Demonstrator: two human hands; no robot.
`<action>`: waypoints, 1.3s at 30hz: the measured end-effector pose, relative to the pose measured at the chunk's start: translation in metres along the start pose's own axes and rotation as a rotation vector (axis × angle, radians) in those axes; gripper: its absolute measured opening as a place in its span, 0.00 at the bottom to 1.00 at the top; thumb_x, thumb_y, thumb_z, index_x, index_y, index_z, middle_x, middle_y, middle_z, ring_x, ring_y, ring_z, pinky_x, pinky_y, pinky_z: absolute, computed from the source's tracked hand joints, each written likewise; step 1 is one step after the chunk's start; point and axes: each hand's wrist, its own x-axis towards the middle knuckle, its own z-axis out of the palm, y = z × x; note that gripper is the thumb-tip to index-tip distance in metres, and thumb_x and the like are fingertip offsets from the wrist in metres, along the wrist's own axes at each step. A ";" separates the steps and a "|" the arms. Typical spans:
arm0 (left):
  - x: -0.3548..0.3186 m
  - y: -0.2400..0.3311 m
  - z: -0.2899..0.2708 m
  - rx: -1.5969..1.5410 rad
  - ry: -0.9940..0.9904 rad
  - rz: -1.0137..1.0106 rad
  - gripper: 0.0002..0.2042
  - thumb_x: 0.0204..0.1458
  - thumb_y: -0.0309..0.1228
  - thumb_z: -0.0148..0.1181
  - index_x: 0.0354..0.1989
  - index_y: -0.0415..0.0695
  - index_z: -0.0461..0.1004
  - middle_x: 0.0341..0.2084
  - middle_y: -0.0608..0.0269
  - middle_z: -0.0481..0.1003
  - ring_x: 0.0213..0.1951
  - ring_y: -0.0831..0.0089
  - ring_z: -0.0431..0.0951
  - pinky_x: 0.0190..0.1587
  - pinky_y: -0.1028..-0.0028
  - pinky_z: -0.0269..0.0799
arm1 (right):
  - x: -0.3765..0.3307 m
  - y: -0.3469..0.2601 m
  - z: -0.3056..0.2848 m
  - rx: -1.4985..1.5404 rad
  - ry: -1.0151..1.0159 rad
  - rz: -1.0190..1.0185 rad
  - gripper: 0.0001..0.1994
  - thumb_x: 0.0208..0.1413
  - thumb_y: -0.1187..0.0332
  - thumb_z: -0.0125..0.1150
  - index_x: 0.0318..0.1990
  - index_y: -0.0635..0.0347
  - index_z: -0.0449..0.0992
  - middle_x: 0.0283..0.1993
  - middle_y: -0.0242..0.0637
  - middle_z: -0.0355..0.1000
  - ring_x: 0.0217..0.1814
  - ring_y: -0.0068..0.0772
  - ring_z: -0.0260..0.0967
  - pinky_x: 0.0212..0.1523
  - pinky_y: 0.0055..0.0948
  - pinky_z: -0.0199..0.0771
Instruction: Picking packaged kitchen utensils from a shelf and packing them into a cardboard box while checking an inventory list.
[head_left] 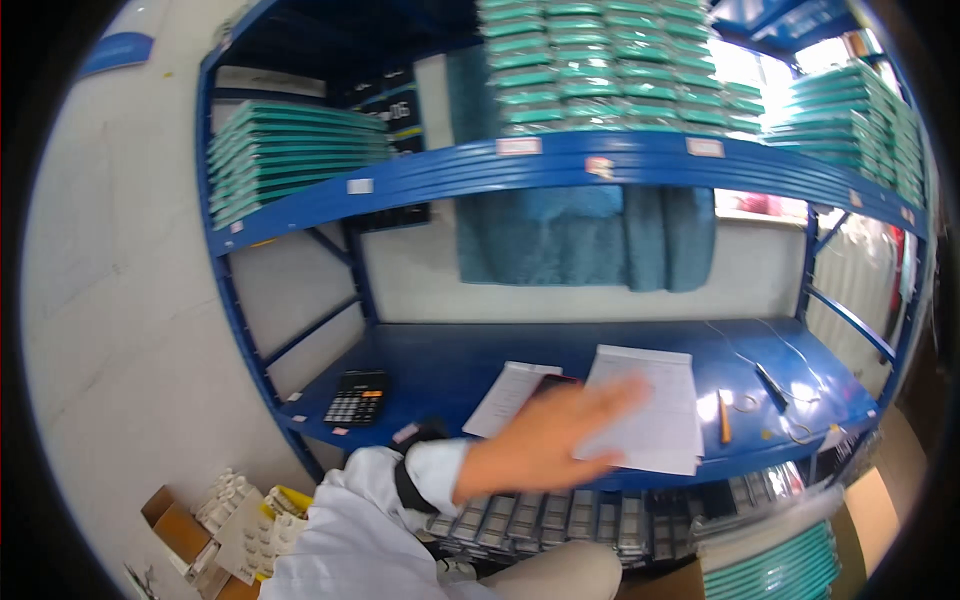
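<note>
My left hand (550,440) reaches in from the lower left, in a pale sleeve with a black band at the wrist. Its fingers stretch to the right over a stack of white paper sheets (650,410); motion smears the fingertips, and I cannot tell whether they touch the paper. Nothing shows in its grasp. Beside it lies another white sheet (498,397), with a dark phone-like object (553,382) partly hidden behind the hand. My right hand is out of view.
A black calculator (356,398) sits left on the blue shelf (440,345). At right lie an orange-handled tool (724,418), a black pen-like object (771,386) and thin cords. Above, a blue beam (450,170) carries stacked green packs (610,70). Dark boxed items (560,518) stand below.
</note>
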 end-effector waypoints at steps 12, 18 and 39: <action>-0.066 -0.161 -0.384 1.125 1.193 -0.394 0.43 0.41 0.46 0.64 0.61 0.35 0.49 0.54 0.38 0.59 0.57 0.47 0.58 0.59 0.59 0.50 | 0.022 0.028 0.035 0.035 0.203 -0.085 0.30 0.41 0.43 0.62 0.45 0.59 0.69 0.36 0.49 0.74 0.37 0.54 0.71 0.37 0.46 0.71; -0.107 -0.211 -0.438 0.947 1.209 -0.882 0.48 0.36 0.53 0.63 0.63 0.39 0.47 0.55 0.42 0.59 0.57 0.47 0.58 0.58 0.58 0.54 | 0.021 0.032 0.041 0.054 0.245 -0.084 0.27 0.42 0.44 0.63 0.40 0.58 0.70 0.34 0.47 0.74 0.36 0.52 0.71 0.36 0.45 0.70; -0.071 -0.210 -0.431 1.183 1.163 -1.095 0.48 0.32 0.43 0.65 0.63 0.44 0.45 0.49 0.44 0.65 0.50 0.48 0.64 0.54 0.58 0.54 | 0.011 0.023 0.037 0.096 0.238 0.003 0.22 0.44 0.50 0.64 0.38 0.59 0.71 0.36 0.49 0.73 0.38 0.52 0.69 0.39 0.45 0.67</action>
